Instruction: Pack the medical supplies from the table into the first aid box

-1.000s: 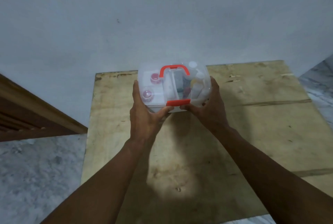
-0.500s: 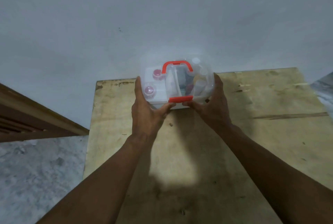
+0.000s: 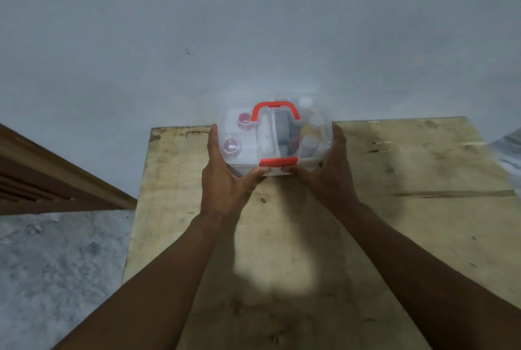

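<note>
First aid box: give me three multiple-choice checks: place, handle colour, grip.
1. The clear plastic first aid box is: A) by the worn plywood table's far edge, near the grey wall; B) on the floor; C) at the table's near edge.
2. Its arched plastic carry handle is: A) blue; B) red; C) green.
3. It is held by: A) nothing; B) one hand; C) both hands.
Answers: A, the wall is just behind it; B, it shows bright red; C, the left hand and right hand grip its sides.
</note>
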A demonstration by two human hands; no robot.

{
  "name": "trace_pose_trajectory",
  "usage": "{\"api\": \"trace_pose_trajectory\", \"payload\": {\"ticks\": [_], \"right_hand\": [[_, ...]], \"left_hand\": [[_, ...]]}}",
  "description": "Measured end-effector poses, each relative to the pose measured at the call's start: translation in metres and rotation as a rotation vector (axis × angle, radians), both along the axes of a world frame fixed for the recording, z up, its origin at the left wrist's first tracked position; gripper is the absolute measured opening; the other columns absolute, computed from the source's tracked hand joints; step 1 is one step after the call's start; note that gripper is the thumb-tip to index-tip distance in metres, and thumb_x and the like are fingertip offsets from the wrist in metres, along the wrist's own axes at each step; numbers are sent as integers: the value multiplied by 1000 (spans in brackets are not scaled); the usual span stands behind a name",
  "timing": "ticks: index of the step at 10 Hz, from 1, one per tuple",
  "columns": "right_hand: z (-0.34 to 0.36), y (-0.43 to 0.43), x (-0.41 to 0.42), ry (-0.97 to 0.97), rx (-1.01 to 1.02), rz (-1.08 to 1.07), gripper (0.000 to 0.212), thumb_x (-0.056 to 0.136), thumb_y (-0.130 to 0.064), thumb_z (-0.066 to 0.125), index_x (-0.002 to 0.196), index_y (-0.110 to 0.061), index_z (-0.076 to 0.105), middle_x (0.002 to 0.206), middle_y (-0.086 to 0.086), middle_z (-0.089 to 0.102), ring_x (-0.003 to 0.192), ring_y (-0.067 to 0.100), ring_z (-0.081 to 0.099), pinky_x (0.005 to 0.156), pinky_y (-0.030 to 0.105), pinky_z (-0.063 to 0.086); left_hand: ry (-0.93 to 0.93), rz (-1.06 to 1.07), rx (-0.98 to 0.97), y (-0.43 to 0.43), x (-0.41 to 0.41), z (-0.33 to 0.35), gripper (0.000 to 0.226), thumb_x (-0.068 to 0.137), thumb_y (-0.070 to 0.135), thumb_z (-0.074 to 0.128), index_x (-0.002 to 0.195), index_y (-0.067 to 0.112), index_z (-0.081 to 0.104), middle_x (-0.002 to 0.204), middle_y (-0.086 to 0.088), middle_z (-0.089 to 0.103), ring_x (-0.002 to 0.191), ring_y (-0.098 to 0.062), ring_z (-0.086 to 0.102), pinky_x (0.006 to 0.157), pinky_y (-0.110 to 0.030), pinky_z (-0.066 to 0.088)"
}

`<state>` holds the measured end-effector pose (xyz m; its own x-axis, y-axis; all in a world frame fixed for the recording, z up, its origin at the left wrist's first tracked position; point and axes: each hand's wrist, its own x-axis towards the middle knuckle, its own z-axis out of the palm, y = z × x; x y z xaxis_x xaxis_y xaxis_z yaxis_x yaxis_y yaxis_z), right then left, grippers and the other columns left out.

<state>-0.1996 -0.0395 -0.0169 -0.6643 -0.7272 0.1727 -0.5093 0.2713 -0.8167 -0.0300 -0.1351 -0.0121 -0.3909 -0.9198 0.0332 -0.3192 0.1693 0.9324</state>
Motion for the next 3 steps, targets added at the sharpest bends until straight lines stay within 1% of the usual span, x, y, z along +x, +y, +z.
{"api": "trace_pose_trajectory", "payload": {"ticks": [1,2,3], "right_hand": [[8,1,0,52,41,7,109,62,-54,87,146,-14,31,143,4,43,128,16,47,99,36,51],[5,1,1,75,129,-3,113,61,-60,84,147,-11,28,142,6,42,124,15,48,97,34,51],[9,7,5,61,238,-40,124,66,-61,81,154,-10,10,156,10,27,140,28,35,108,43,43]], "left_hand": [[-32,-23,-8,1,3,1,118,64,49,85,154,26,11,122,18,53,100,-3,57,76,0,43],[-96,-49,30,2,5,4,125,61,60,76,155,27,1,125,13,54,102,-13,60,82,-18,46],[-146,-71,52,2,10,6,131,67,57,78,154,21,-14,141,0,52,117,-24,60,92,-30,46]]}}
